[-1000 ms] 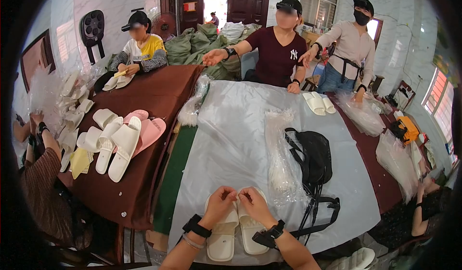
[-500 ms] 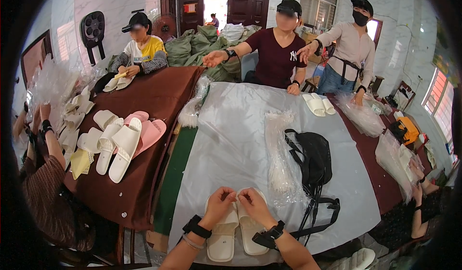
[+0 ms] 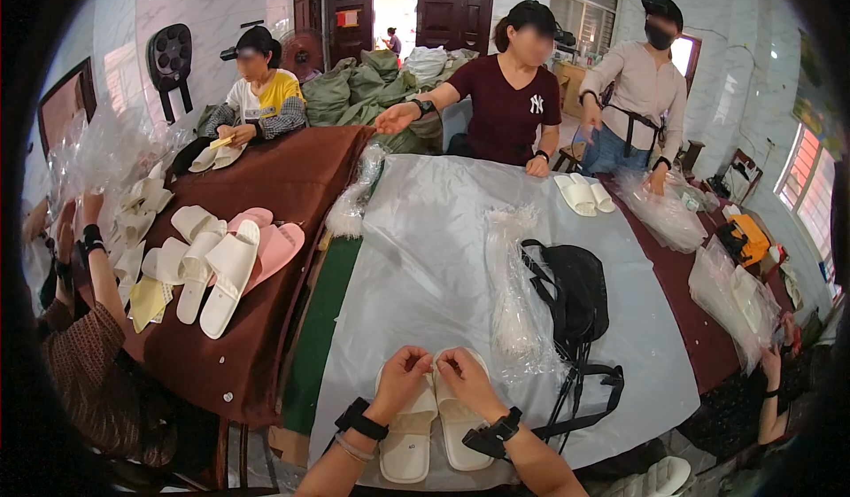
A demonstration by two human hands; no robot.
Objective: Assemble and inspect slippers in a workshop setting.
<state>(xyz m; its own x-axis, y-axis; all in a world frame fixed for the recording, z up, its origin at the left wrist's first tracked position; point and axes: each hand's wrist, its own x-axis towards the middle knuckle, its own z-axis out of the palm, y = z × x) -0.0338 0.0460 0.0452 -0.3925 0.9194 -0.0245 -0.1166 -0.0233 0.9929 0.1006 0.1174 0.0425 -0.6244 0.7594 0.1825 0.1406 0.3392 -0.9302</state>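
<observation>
A pair of cream slippers lies side by side at the near edge of the grey-covered table: the left slipper and the right slipper. My left hand is over the left one, its fingers curled into a pinch. Beside it, my right hand makes a similar pinch over the right slipper. The fingertips of both hands nearly meet between the slippers' far ends. Anything thin between them is too small to make out. Black straps circle both my wrists.
To the right lie a bundle of clear thin strips and a black backpack. Another cream pair sits at the far right corner. White slippers and pink slippers lie on the brown-covered table. Several co-workers surround the tables.
My hands and the slippers under them stay put. Across the table, the co-worker in dark red has turned their head, and the masked one's raised hand has dropped slightly.
</observation>
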